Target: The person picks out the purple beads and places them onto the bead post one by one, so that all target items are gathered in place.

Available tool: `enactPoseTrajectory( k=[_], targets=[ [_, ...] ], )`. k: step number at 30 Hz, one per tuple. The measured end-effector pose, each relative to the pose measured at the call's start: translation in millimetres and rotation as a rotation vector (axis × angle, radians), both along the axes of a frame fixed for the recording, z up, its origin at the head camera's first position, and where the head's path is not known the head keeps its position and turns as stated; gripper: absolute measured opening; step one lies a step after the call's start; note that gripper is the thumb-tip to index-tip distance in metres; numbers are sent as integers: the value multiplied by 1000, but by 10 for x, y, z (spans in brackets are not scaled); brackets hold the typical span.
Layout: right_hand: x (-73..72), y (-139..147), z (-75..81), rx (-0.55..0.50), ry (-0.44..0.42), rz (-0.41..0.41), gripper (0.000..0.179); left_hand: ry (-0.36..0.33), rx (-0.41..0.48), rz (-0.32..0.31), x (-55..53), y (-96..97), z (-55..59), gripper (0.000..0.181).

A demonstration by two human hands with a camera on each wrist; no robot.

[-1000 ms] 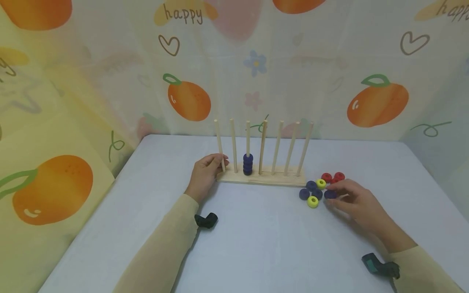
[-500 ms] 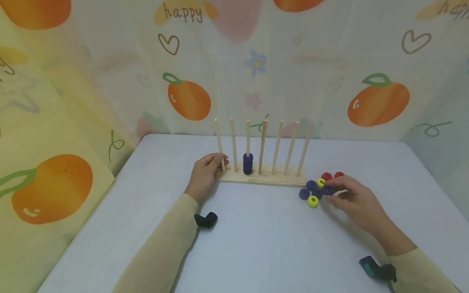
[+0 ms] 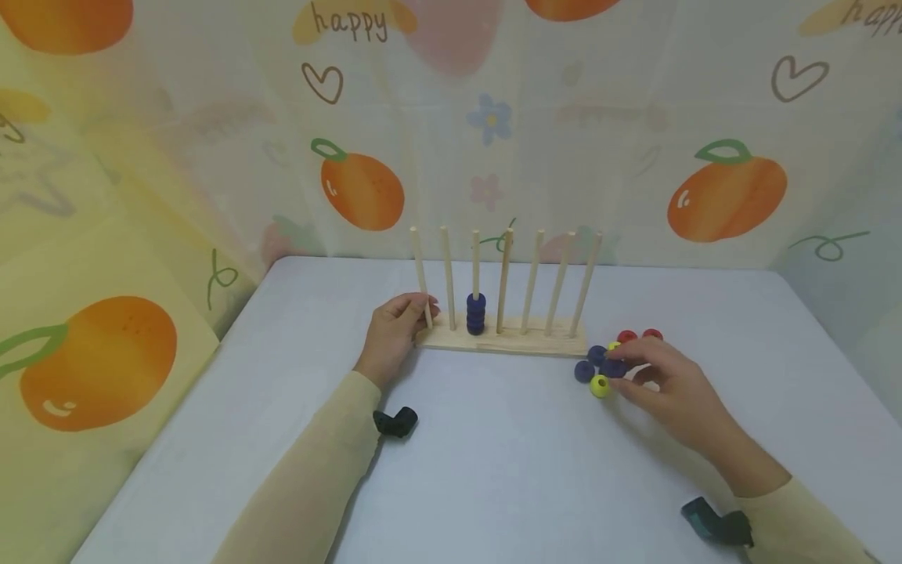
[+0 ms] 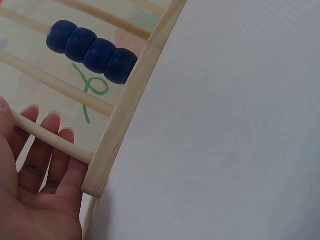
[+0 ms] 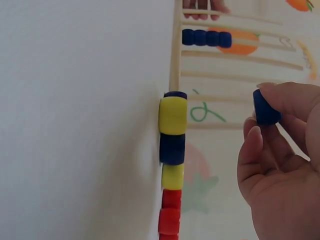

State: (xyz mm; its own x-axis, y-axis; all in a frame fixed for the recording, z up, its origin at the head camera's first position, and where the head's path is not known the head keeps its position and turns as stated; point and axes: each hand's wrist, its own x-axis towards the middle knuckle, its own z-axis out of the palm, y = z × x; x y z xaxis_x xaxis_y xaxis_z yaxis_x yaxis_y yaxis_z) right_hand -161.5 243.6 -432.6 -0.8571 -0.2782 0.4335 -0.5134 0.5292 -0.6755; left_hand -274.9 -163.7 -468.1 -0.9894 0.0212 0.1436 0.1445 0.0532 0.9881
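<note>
A wooden peg stand (image 3: pixel 535 345) with several upright pegs stands on the white table. My left hand (image 3: pixel 391 335) grips its leftmost peg (image 4: pixel 57 141) low down, thumb on one side and fingers behind. On the third peg from the left sits a stack of several blue beads (image 3: pixel 476 315). My right hand (image 3: pixel 676 395) pinches a blue bead (image 5: pixel 266 109) between thumb and fingertips, raised above the table to the right of the stand. The other pegs carry no beads.
Loose beads lie by the stand's right end: blue ones (image 3: pixel 584 371), yellow ones (image 3: pixel 600 386) and red ones (image 3: pixel 652 334), some partly hidden by the right hand. A patterned cloth (image 3: pixel 564 172) hangs behind the table. Dark wrist devices (image 3: pixel 396 422) sit at both sleeves.
My right hand has lifted the blue bead off the table and moved left with it, over the loose beads. The left hand stays on the leftmost peg.
</note>
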Motion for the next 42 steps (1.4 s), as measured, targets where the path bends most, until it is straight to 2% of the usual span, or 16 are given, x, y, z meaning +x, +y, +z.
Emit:
enactPoseTrajectory(
  k=[7,16,27,34,42],
  targets=[
    [-61,-80,76,-40,80,72,42,42,22,-17,-7,19,17,41],
    [-105,-265,290,24,67,77,39,29,46,-26,-18,23,-10,44],
    [-216,-524,530,-13,154,165,39,42,66,-52,-18,44,8,46],
    [-314,-702,659,3,221,189,40,31,48,-50,-32,34,-5,45],
    [-420,-874,807,-59,261,205,38,46,30,-67,-47,24,-20,44]
  ],
)
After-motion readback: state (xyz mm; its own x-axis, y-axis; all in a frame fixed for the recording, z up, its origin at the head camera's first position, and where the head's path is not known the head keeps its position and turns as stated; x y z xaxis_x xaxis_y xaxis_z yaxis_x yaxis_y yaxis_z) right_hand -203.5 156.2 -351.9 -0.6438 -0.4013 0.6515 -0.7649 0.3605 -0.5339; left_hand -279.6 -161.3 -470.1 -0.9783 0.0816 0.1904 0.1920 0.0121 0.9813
